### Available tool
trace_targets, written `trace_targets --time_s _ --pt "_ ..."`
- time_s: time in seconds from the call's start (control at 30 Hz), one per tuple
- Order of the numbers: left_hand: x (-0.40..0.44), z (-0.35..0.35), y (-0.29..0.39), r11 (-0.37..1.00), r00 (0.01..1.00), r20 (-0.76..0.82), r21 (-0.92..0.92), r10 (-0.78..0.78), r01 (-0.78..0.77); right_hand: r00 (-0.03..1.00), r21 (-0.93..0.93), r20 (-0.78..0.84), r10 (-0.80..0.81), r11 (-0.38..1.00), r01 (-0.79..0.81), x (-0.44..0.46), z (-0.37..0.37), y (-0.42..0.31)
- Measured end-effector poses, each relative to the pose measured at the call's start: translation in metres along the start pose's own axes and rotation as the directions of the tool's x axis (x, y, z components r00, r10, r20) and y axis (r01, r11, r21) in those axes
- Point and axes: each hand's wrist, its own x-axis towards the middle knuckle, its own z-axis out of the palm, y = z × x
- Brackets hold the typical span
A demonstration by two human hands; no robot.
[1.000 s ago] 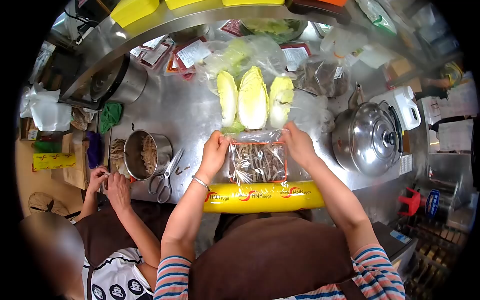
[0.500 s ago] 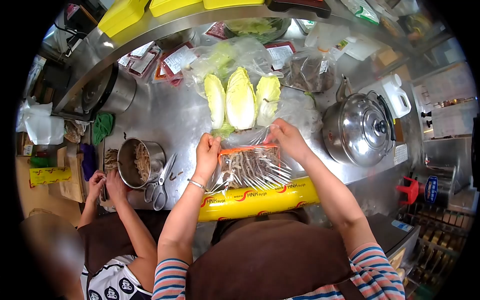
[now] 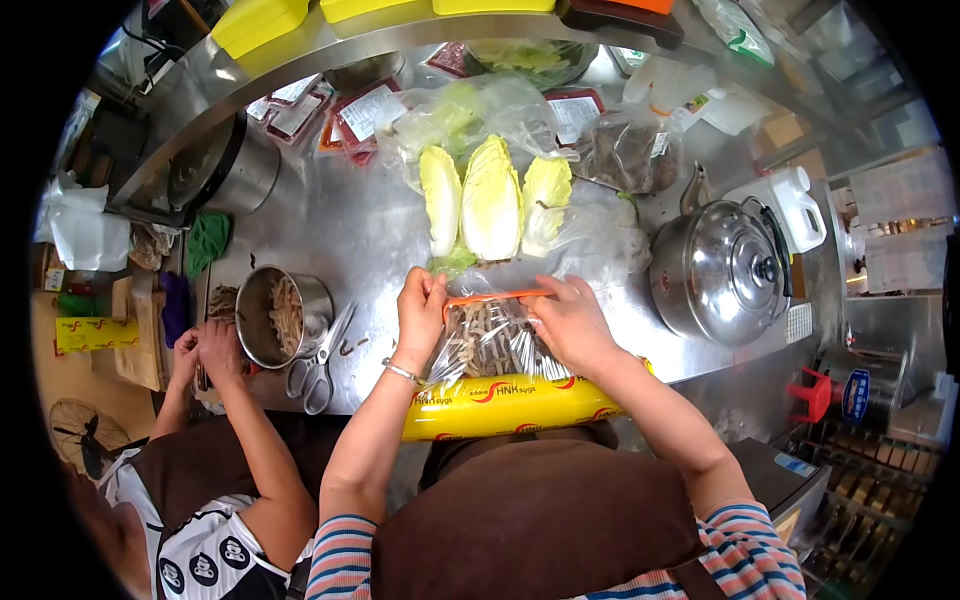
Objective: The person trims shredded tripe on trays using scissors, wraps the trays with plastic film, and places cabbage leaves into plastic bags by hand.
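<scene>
Steel tabletop here, yellow roll along its front edge; just behind, the orange-rimmed tray of strips under clear film. Right hand: fingers half-curled over the tray's right end, grip unclear. Left hand: fingertips pinched together on film, far-left corner.

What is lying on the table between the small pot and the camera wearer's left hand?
In the head view, scissors lie between the pot and the left hand, with small brown scraps beside them.
</scene>
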Motion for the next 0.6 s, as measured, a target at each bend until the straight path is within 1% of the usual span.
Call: trace_targets --time_s 0.03,0.1,0.17,0.2,0.23,0.3,0.33,0.4,0.47,0.53,0.57,0.6 --pt "0.0 0.0 -0.003 0.999 1.0 -0.005 0.033 0.007 -0.007 0.999 -0.04 0.03 -0.031 0.999 0.032 -0.001 0.002 0.001" --pt "0.001 0.002 -0.004 0.998 1.0 -0.004 0.062 0.021 -0.02 0.999 -0.058 0.044 -0.015 0.998 0.018 -0.001 -0.004 -0.001" --pt "0.001 0.001 -0.006 0.999 1.0 -0.002 0.033 0.028 -0.028 0.996 0.081 -0.091 0.004 0.997 0.003 0.001 -0.014 -0.007" --pt "0.002 0.001 -0.005 1.0 1.0 -0.001 0.009 0.025 -0.025 0.986 0.1 -0.165 -0.028 0.994 0.045 0.003 -0.016 -0.005" --pt "0.0 0.001 -0.003 1.0 1.0 0.001 0.01 0.026 -0.026 0.986 0.1 -0.166 -0.026 0.994 0.043 0.003 -0.015 0.002" --pt "-0.001 0.001 0.004 1.0 1.0 0.0 0.031 -0.004 0.004 0.986 0.269 -0.16 0.035 0.963 0.009 0.004 -0.011 0.015" --pt "0.0 0.002 0.0 1.0 1.0 0.002 0.028 -0.002 0.001 0.979 0.262 -0.164 0.125 0.962 -0.079 0.002 -0.014 0.016" --pt "0.002 0.002 -0.01 0.998 0.999 -0.004 0.03 0.05 -0.05 0.97 0.283 -0.195 0.143 0.955 -0.084 -0.002 -0.021 0.011" --pt "0.002 0.002 -0.011 0.998 0.999 -0.001 0.031 0.047 -0.047 0.961 0.304 -0.227 0.161 0.949 -0.088 -0.008 -0.021 0.009" --pt "0.003 0.003 -0.009 0.999 0.999 -0.001 0.032 0.044 -0.044 0.953 0.263 -0.198 0.229 0.949 -0.173 -0.016 -0.014 0.009" --pt "0.002 0.003 -0.008 0.999 0.999 -0.008 0.023 0.046 -0.046 0.954 0.262 -0.197 0.225 0.95 -0.17 -0.019 -0.013 0.008" --pt "0.002 0.003 -0.008 0.999 0.999 -0.015 0.015 0.048 -0.048 0.947 0.275 -0.177 0.267 0.938 -0.213 -0.022 -0.011 0.005"
